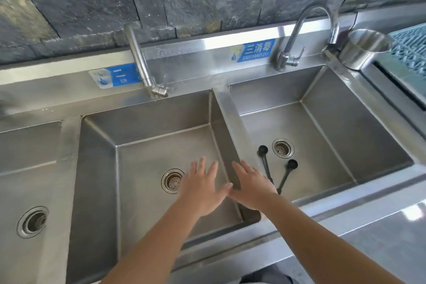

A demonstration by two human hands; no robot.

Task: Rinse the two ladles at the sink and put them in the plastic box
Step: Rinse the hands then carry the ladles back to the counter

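Note:
Two small black ladles lie on the floor of the right sink basin (322, 122), near its drain. One ladle (264, 157) has its bowl to the left of the drain, the other ladle (289, 169) lies just right of it; their handles cross toward the front wall. My left hand (201, 185) hovers flat and empty over the middle basin (161, 145). My right hand (252, 185) is spread above the divider between the basins, just left of the ladle handles, holding nothing. The thumbs nearly touch.
A curved tap (311, 30) stands behind the right basin, a straight tap (143, 62) behind the middle one. A steel pot (362, 50) sits at the right rear corner beside a blue-green plastic crate (412, 46). A third basin (30, 168) lies at far left.

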